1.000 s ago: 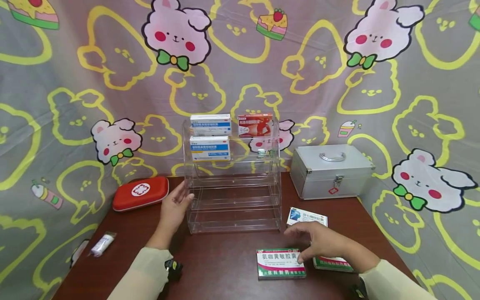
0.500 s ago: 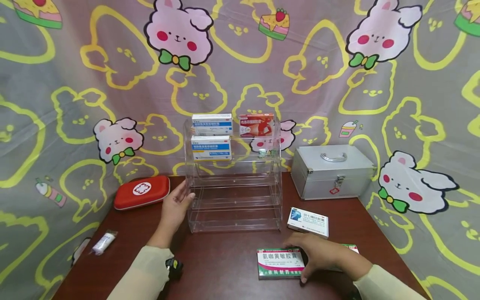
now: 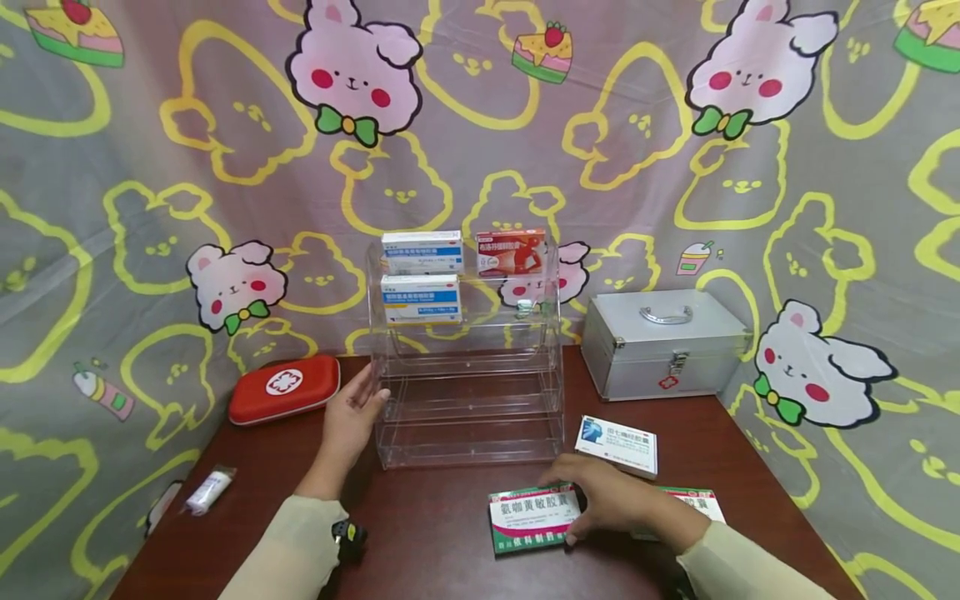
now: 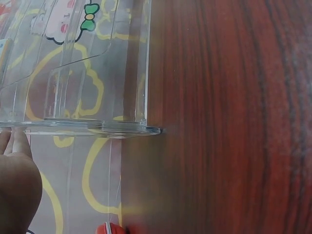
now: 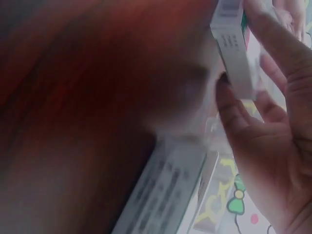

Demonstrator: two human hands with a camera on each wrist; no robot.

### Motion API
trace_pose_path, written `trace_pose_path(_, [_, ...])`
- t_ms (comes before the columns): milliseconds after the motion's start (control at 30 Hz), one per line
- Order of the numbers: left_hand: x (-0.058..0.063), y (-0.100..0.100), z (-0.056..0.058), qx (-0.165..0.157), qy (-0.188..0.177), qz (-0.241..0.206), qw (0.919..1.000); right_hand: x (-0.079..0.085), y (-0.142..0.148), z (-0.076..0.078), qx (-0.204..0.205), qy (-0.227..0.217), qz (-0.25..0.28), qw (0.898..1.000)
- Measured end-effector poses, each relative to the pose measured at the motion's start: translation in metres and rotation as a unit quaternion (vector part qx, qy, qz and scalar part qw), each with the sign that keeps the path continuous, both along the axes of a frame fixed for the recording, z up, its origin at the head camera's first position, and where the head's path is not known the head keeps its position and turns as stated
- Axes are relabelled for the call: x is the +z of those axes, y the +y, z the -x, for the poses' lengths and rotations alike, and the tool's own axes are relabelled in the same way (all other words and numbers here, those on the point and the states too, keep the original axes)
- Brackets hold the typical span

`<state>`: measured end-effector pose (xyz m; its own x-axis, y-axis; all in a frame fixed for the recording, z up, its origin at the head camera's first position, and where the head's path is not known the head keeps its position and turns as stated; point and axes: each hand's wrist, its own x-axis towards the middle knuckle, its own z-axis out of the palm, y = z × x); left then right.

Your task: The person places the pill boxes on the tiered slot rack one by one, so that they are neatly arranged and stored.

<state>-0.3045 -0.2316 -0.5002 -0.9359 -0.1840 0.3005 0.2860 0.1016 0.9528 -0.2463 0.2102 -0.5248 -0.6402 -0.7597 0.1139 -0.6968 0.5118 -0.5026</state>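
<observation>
My right hand (image 3: 618, 500) pinches a flat green, white and pink medicine box (image 3: 525, 521) between thumb and fingers, low at the front of the table. The right wrist view shows the box's white end (image 5: 236, 58) between the fingers. My left hand (image 3: 348, 425) touches the left side of a clear acrylic display rack (image 3: 468, 408), its fingers extended against the side panel. Two blue-and-white medicine boxes stand on the rack's left, the lower one (image 3: 422, 300) in front of the upper one (image 3: 422, 252). A red medicine box (image 3: 512, 252) stands at its top right.
A white medicine box (image 3: 618, 446) lies right of the rack. Another green-and-white box (image 3: 697, 502) is partly hidden behind the right forearm. A silver case (image 3: 663, 346) stands at the back right. At left lie a red first-aid pouch (image 3: 285, 392) and a small white packet (image 3: 208, 492).
My right hand came down onto the green-and-white box, took hold of it and shifted it left, slightly tilted. The left hand stays at the rack's side.
</observation>
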Motion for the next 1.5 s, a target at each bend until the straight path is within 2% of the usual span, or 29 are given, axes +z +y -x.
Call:
trace_pose_path(167, [0.001,0.001,-0.001,0.002,0.002,0.0,1.0,-0.001,-0.01,0.004,-0.032,0.023,0.05,0.998])
trace_pose_path(433, [0.003,0.001,-0.001,0.001,-0.001,-0.001,1.0,0.011,-0.014,0.009,-0.071,-0.008,0.142,0.987])
trace_pose_path(533, [0.003,0.0,-0.002,0.0,-0.001,-0.002,1.0,0.022,-0.014,0.013,-0.084,-0.014,0.172,0.981])
trace_pose_path(600, [0.002,0.0,-0.003,0.0,-0.002,-0.002,1.0,0.036,-0.015,0.017,-0.097,-0.013,0.196,0.976])
trace_pose_path(700, [0.001,0.0,-0.003,0.001,-0.003,-0.001,1.0,0.068,-0.016,0.027,-0.126,0.003,0.233,0.964])
trace_pose_path(933, [0.001,-0.001,-0.004,0.007,-0.009,-0.001,0.9999,0.146,-0.016,0.063,-0.215,0.019,0.314,0.925])
trace_pose_path(1000, [0.001,-0.001,-0.004,0.005,-0.01,-0.002,0.9999,0.164,-0.017,0.074,-0.238,0.015,0.33,0.914])
trace_pose_path(1067, [0.001,0.0,-0.004,0.004,-0.011,-0.003,0.9999,0.179,-0.019,0.085,-0.258,0.02,0.332,0.907])
trace_pose_path(1267, [0.002,0.001,-0.004,0.006,-0.014,-0.006,0.9999,0.209,-0.03,0.111,-0.299,0.058,0.315,0.899])
trace_pose_path(1367, [0.003,0.002,-0.004,0.007,-0.013,-0.005,0.9999,0.219,-0.037,0.119,-0.307,0.09,0.309,0.896])
trace_pose_path(1500, [0.002,0.002,-0.003,0.007,-0.01,-0.005,0.9999,0.227,-0.047,0.128,-0.295,0.136,0.294,0.899])
